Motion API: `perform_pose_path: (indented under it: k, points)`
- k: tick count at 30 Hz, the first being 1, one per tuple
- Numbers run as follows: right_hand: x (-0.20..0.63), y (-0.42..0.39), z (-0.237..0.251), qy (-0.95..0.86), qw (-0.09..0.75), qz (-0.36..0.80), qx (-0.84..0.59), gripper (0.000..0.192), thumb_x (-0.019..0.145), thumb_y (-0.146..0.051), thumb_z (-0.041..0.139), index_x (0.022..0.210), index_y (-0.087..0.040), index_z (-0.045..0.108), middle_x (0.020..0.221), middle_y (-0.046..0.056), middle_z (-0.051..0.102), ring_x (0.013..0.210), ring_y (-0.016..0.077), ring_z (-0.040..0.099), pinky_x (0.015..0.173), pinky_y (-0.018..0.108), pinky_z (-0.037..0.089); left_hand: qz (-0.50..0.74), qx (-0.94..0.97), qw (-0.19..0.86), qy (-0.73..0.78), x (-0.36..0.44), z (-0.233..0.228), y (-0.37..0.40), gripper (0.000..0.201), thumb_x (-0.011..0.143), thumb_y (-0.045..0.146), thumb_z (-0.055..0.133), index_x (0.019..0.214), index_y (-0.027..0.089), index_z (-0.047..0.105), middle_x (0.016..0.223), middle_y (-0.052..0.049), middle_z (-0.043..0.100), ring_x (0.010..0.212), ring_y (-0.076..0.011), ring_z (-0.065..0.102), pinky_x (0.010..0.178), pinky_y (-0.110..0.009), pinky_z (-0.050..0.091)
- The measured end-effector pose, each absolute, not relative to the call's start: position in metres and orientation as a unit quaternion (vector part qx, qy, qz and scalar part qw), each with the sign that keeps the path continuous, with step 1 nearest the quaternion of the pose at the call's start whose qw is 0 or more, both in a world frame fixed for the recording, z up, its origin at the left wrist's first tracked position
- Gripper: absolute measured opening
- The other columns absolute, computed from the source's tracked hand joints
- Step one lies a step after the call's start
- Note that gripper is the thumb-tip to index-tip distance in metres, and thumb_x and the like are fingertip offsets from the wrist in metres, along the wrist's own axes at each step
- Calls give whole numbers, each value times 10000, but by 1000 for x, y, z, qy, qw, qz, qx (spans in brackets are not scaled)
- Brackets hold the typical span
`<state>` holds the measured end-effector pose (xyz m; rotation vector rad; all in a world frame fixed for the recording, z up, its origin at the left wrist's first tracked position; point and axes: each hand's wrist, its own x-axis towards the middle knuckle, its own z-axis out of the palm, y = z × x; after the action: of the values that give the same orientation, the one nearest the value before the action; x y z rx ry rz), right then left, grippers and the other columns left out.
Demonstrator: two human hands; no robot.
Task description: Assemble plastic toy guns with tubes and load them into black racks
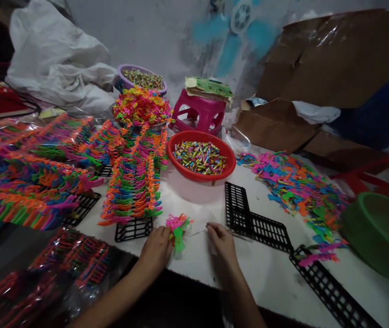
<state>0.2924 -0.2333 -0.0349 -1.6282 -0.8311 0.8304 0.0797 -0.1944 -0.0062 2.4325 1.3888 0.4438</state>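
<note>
My left hand (156, 246) rests at the near edge of the white table, its fingers curled round a small bunch of bright pink, green and orange plastic pieces (179, 232). What kind of pieces they are is hard to make out. To the right, my right hand (221, 241) is closed in a pinch on a thin, pale, wire-like strip (199, 232) that points toward the bunch. Beside my left hand is a black plastic grid rack (133, 229), with rows of coloured plastic pieces (131, 187) standing behind it. Other black grid racks (269, 228) lie right of my right hand.
A red basin (172, 160) of small shiny cylinders stands behind my hands. Coloured flat pieces (300, 187) are heaped at right, near a green basin (358, 228). More racked pieces (26, 177) fill the left. A pink stool (199, 114) and cardboard boxes (334, 59) stand behind.
</note>
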Motion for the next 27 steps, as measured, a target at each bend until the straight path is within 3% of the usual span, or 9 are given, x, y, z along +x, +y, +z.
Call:
perform_pose_path:
  k: [4, 8, 11, 14, 16, 18, 20, 23, 27]
  points:
    - [268, -235, -33, -365, 522, 354, -685, 301, 691, -410, 569, 808, -146, 654, 813, 71, 665, 782, 204, 603, 754, 330, 466, 268, 806, 258, 461, 76, 13, -193, 209, 794, 201, 452, 934, 181, 605, 922, -64, 653, 846, -176, 606, 755, -290, 490]
    - [241, -232, -13, -430, 499, 324, -679, 273, 776, -382, 484, 820, -162, 640, 781, 46, 658, 724, 171, 603, 681, 266, 472, 398, 688, 328, 511, 39, 48, -198, 211, 709, 350, 597, 872, 221, 640, 870, -17, 677, 800, -180, 624, 708, -279, 513]
    - [206, -236, -3, -548, 422, 305, -655, 258, 819, -351, 460, 936, -197, 632, 686, 7, 637, 602, 138, 584, 577, 221, 446, 478, 582, 315, 578, -3, 64, -205, 296, 615, 429, 673, 812, 211, 636, 865, -23, 669, 792, -202, 617, 723, -320, 516]
    - [178, -235, -3, -674, 286, 222, -644, 252, 786, -317, 535, 1015, -247, 614, 684, 11, 631, 579, 155, 579, 532, 231, 416, 479, 494, 274, 672, -32, 63, -210, 408, 519, 476, 719, 801, 191, 639, 781, -16, 669, 720, -203, 616, 677, -323, 515]
    - [176, -231, -8, -704, 224, 163, -654, 162, 785, -289, 538, 898, -246, 646, 709, 35, 627, 614, 174, 584, 529, 242, 406, 468, 466, 243, 710, -41, 55, -212, 466, 481, 504, 723, 797, 170, 652, 746, -24, 667, 708, -207, 610, 651, -315, 506]
    - [186, -227, -14, -695, 214, 133, -674, 151, 799, -256, 505, 783, -230, 653, 707, 51, 616, 646, 181, 584, 556, 251, 414, 466, 460, 231, 720, -45, 47, -211, 460, 481, 516, 713, 756, 151, 659, 697, -29, 661, 673, -201, 602, 613, -303, 496]
    - [202, -226, -18, -661, 251, 143, -692, 150, 788, -235, 495, 777, -220, 644, 736, 56, 620, 687, 187, 586, 608, 271, 430, 467, 462, 244, 714, -45, 40, -208, 409, 515, 500, 698, 714, 146, 656, 659, -28, 656, 635, -191, 597, 581, -291, 488]
    - [223, -230, -21, -534, 375, 226, -724, 132, 738, -310, 553, 802, -204, 597, 746, 35, 625, 665, 178, 583, 622, 287, 449, 486, 447, 273, 700, -43, 37, -204, 350, 553, 465, 689, 697, 148, 656, 665, -28, 667, 630, -188, 605, 567, -283, 487]
    - [225, -237, -18, -249, 576, 373, -684, 324, 587, -427, 685, 758, -185, 551, 682, 9, 602, 598, 149, 569, 528, 247, 458, 516, 433, 337, 657, -40, 40, -205, 374, 584, 451, 684, 818, 159, 674, 804, -42, 694, 729, -204, 630, 615, -291, 518]
